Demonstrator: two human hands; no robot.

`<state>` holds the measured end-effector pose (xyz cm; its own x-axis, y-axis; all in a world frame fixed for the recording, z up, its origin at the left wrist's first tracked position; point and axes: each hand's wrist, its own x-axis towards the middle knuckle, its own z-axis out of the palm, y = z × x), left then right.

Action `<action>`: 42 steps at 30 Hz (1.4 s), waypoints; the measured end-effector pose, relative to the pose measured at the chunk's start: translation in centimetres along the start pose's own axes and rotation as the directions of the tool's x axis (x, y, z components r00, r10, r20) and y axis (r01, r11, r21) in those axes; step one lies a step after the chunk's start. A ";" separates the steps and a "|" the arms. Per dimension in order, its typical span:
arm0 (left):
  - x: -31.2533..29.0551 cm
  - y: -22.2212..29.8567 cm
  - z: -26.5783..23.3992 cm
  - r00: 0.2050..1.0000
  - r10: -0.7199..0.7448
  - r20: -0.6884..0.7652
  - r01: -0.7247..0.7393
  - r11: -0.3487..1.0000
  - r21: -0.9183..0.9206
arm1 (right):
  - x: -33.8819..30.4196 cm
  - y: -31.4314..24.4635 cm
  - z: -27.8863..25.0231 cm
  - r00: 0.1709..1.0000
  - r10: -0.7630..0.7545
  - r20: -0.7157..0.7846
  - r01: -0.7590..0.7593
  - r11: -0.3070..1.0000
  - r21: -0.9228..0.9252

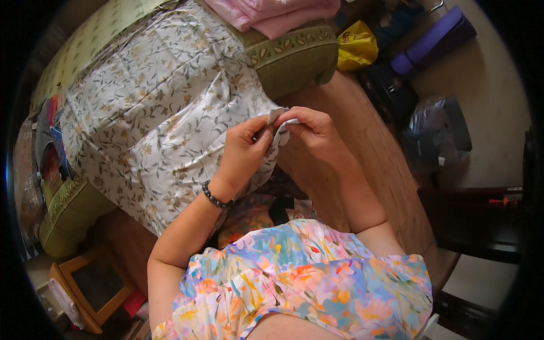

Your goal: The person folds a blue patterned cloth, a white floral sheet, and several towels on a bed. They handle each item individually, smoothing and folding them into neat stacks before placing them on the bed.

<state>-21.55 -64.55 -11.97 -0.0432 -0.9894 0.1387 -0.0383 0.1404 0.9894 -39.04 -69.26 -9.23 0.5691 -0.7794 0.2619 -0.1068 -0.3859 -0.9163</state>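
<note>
Head view: floral sheet (153,107) draped over a green cushion (294,56), one corner lifted at the centre. Left hand (241,150) pinching that corner between thumb and fingers; right hand (314,133) clamped on the same corner, just beside, knuckles almost touching. Looks thin, soft and light, likely a bit slippery, no stiffness at all. Best gripped at the hem or corner, as here. Pink folded cloth (272,14) lying on top at the far end. Actual corner edge mostly hidden behind fingers; far end of sheet cut off by the rim; dark clutter on the right hard to make out.
</note>
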 end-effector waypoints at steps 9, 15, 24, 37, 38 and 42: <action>0.3 -0.3 -0.4 0.958 0.273 0.085 -0.281 0.845 0.456 | -0.1 -1.3 1.0 0.990 0.140 -0.028 -0.142 0.979 -0.147; 0.4 0.3 -0.4 0.937 0.307 0.167 -0.346 0.746 0.568 | -0.8 0.6 0.9 0.985 0.157 -0.076 -0.163 0.984 -0.075; -5.6 -1.8 -2.9 0.987 0.026 0.160 -0.140 0.635 0.760 | -1.0 -1.6 -2.8 0.901 -0.277 -0.332 0.205 0.950 -0.236; -31.0 -6.9 -16.1 0.711 0.078 -0.699 0.611 0.424 0.668 | -6.5 -3.4 -8.2 0.829 -0.288 -0.480 0.397 0.907 0.141; -33.2 -8.0 -17.6 0.647 0.124 -0.752 0.628 0.472 0.618 | -6.5 -3.2 -8.3 0.803 -0.292 -0.520 0.390 0.917 0.088; -39.6 -9.6 -21.9 0.355 0.283 -0.891 0.618 0.645 0.451 | -5.1 -3.8 -8.1 0.804 -0.334 -0.491 0.412 0.909 0.056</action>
<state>2.42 -27.51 -25.96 0.8633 -0.3448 0.3685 -0.5014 -0.5037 0.7035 -48.17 -67.77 -4.64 0.0931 -0.7404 0.6657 0.1829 -0.6445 -0.7424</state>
